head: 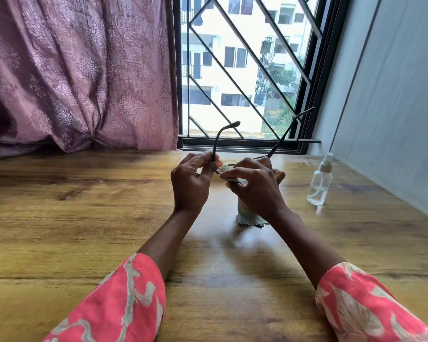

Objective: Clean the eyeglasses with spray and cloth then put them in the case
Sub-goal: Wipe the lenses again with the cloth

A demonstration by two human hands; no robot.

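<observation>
Looked like a home, prob. a bedroom or study: wood-grain table [59, 206] sat under a grilled window [245, 70], mauve curtain [79, 75] left of it, apt. block outside.

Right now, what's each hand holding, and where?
Left hand pinches the eyeglasses at the left temple hinge; right hand grips the cleaning cloth against a lens.

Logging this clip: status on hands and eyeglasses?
Left hand grips eyeglasses at the frame. Right hand rubs cleaning cloth on them. Spray bottle stands aside, right. No case visible.

Coral-pink sleeves [124, 302] with pale grey-cream print.
</observation>
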